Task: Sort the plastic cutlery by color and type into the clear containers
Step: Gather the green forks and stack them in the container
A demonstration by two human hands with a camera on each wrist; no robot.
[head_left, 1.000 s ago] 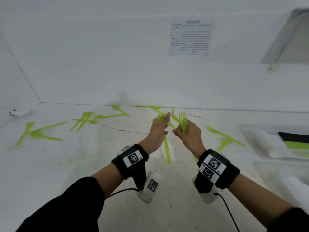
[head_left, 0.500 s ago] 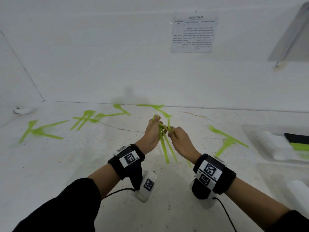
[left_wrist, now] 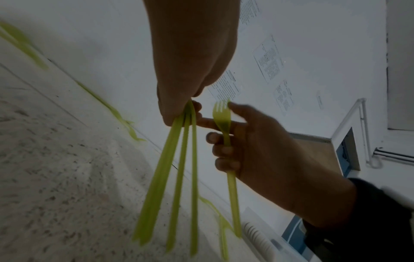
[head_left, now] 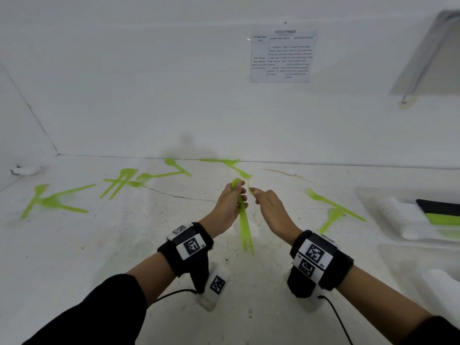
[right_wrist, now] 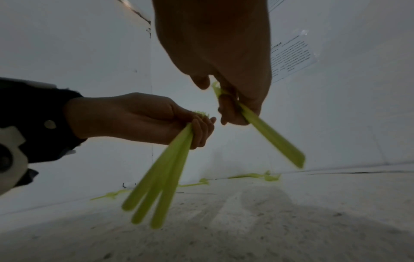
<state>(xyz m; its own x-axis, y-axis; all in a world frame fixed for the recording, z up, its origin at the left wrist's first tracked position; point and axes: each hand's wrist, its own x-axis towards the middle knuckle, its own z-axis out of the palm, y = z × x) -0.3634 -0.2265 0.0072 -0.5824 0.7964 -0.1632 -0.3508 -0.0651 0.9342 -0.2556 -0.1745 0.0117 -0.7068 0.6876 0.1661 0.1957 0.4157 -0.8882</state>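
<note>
My left hand grips a bunch of three lime green plastic forks near their heads, and the handles hang down over the table. The left wrist view shows the three handles fanned out below the fist. Just to the right, my right hand holds a single green fork with its tines up. In the right wrist view that fork's handle sticks out below the curled fingers. The two hands are close but apart, above the middle of the table.
Loose green cutlery lies on the white table: pieces at far left, at back left, near the wall and at the right. A clear container at the right holds white, black and green pieces. Another clear container stands nearer.
The hands came together and have drawn slightly apart. The left hand's bunch has grown to three forks with handles hanging down, and the right hand keeps one fork.
</note>
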